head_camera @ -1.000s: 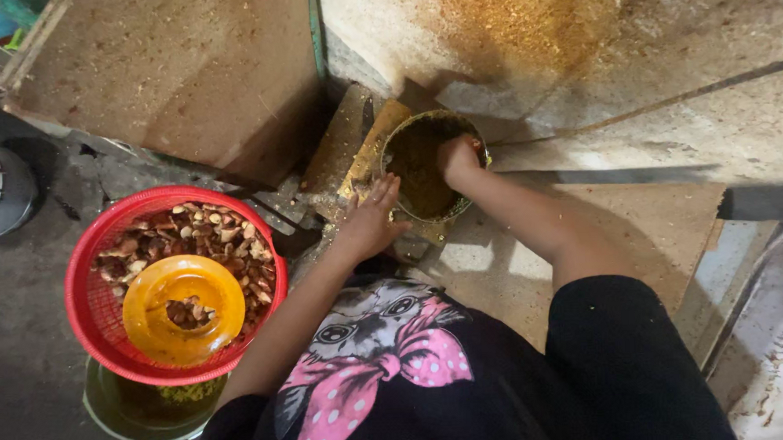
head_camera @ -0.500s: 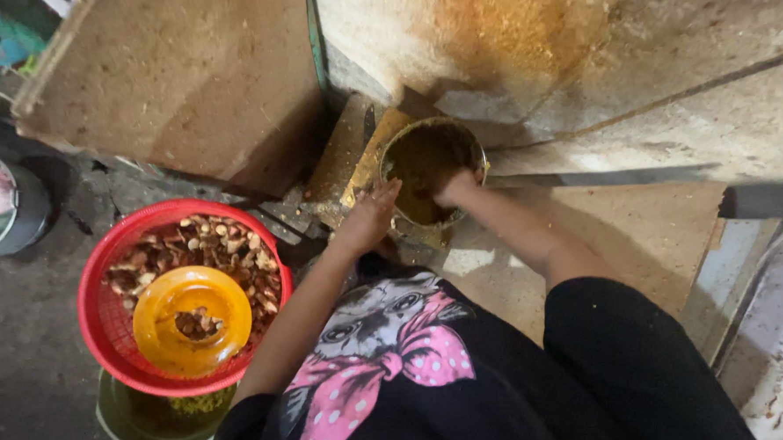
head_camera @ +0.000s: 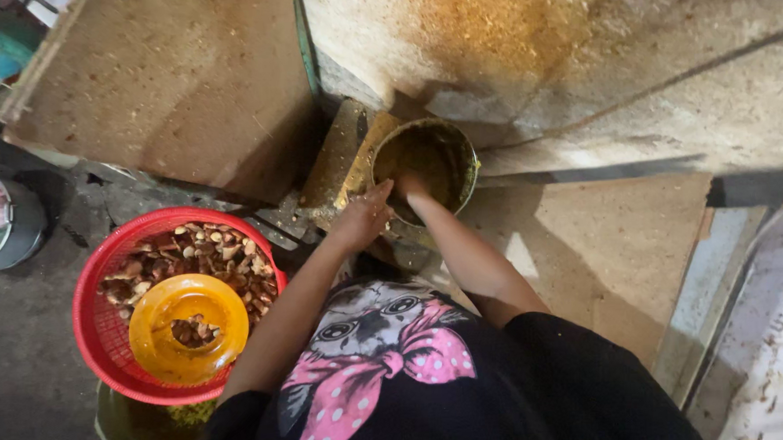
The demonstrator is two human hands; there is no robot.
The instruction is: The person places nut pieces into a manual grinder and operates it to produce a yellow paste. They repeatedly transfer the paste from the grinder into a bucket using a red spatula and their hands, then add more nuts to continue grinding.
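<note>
The right hand (head_camera: 410,188) is lowered into the round metal pot (head_camera: 427,168); its fingers are sunk below the rim in the yellow-brown contents, so whether it is clenched or slack cannot be told. The pot itself sits just above frame centre, in the corner where a stained wall meets a board, its lower rim hidden behind both wrists. The left hand (head_camera: 362,219) rests at the pot's 7 o'clock edge, fingers curled over the rim and gripping it; the palm side is out of sight. Both forearms run up from the 6 o'clock direction, the left nearly straight, the right bent at the elbow. At 9 o'clock from the pot, well apart, stands a red mesh basket (head_camera: 97,334) of brown husk-like pieces; what they are is hard to make out. A shallow orange dish (head_camera: 163,331) lies on that heap with a few pieces in it. Beneath the basket, a greenish bucket (head_camera: 123,430) is mostly covered and cut off by the bottom edge. At the far 9 o'clock edge a grey vessel (head_camera: 13,228) is cropped. The dark shirt (head_camera: 470,401) carries a cat print with a pink dotted bow at 6 o'clock.
</note>
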